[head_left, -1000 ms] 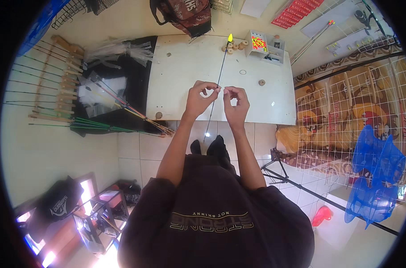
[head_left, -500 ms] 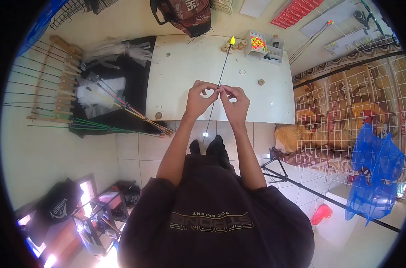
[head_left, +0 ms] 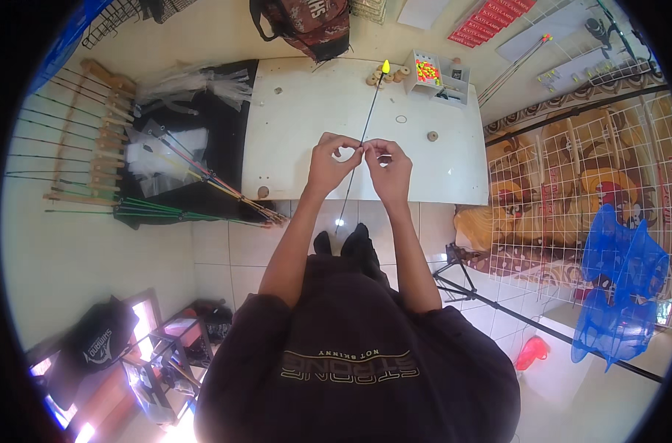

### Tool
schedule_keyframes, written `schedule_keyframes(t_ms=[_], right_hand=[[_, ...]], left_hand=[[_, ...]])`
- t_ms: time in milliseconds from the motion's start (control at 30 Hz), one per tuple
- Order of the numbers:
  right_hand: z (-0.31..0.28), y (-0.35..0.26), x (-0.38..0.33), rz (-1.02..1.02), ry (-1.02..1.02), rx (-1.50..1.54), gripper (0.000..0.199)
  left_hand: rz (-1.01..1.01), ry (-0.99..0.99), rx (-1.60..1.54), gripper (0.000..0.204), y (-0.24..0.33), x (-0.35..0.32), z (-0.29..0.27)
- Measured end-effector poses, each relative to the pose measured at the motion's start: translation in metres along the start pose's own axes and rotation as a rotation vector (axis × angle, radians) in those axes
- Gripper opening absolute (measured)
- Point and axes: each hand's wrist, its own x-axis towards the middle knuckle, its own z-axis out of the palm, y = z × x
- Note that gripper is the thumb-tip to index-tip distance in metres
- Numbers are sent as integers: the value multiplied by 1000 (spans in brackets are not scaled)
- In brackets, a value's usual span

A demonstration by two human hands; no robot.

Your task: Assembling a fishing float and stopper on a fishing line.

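Observation:
A thin dark rod point(head_left: 371, 111) with a yellow bulb-shaped tip point(head_left: 385, 66) slants across the front of a white table point(head_left: 299, 111). Its tip points to the far side, and its lower end hangs past the near table edge above the floor. My left hand point(head_left: 334, 162) pinches the rod near its middle between thumb and forefinger. Right beside it, my right hand point(head_left: 388, 166) is closed in a pinch at the same spot, fingertips touching the rod. Any small part between the fingertips is hidden.
Several round tan discs point(head_left: 373, 77) and a grey box with red and yellow pieces point(head_left: 427, 71) stand at the table's far side. Leftward, coloured rods point(head_left: 203, 173) lie over black cloth beside a wooden rack point(head_left: 107, 148). A white wire grid point(head_left: 557, 221) is at right.
My right hand has shifted very slightly at the pinch. The left hand and the rod stay almost where they were.

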Motion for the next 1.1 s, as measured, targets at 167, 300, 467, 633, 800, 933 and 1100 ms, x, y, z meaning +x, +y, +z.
schedule_keyframes(t_ms=[167, 300, 467, 633, 800, 933, 1100], right_hand=[[0, 14, 5, -9, -52, 68, 12], [-1, 25, 8, -34, -86, 129, 12], [-2, 27, 10, 60, -124, 236, 10], [-4, 25, 11, 206, -164, 362, 9], [-4, 25, 10, 161, -130, 319, 7], [-1, 21, 6, -170, -12, 108, 4], [4, 22, 4, -259, 29, 116, 6]], left_hand=[[-7, -14, -27, 14, 2, 1, -1], [-27, -72, -109, 15, -3, 2, 1], [-67, -113, -192, 15, -8, 1, -2], [-24, -135, -195, 14, -7, 2, -4], [-49, -107, -233, 15, -5, 2, -1], [-59, -109, -240, 15, -6, 2, -3], [-38, -147, -186, 13, -4, 3, -4]])
